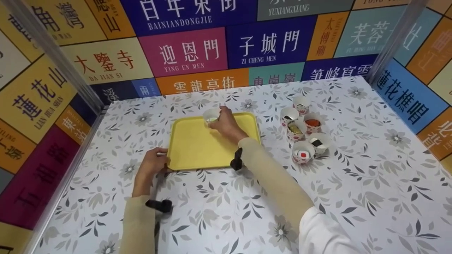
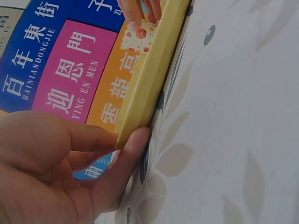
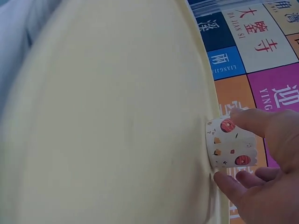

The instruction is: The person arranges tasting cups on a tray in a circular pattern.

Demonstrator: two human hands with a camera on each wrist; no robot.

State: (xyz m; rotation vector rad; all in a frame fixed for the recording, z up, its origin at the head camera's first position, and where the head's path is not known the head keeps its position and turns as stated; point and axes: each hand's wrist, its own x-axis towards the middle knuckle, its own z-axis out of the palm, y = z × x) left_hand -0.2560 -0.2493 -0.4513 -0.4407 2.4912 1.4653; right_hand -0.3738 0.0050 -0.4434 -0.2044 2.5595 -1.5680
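Note:
A yellow tray (image 1: 197,148) lies on the patterned tabletop. My left hand (image 1: 152,163) holds its near-left corner; in the left wrist view, fingers and thumb pinch the tray's rim (image 2: 140,100). At the tray's far edge, my right hand (image 1: 227,124) grips a small white paper cup (image 1: 210,114) between thumb and fingers. Red and orange prints show on the cup's wall (image 3: 232,144) in the right wrist view, where its base is right at the tray surface. My fingers hide part of the cup in the head view.
Right of the tray stand several similar cups with small contents: one orange-red (image 1: 313,122), one yellow-green (image 1: 295,128), one white with a black band (image 1: 318,143), one red and white (image 1: 303,155). Behind the table rises a wall of coloured sign panels (image 1: 192,51).

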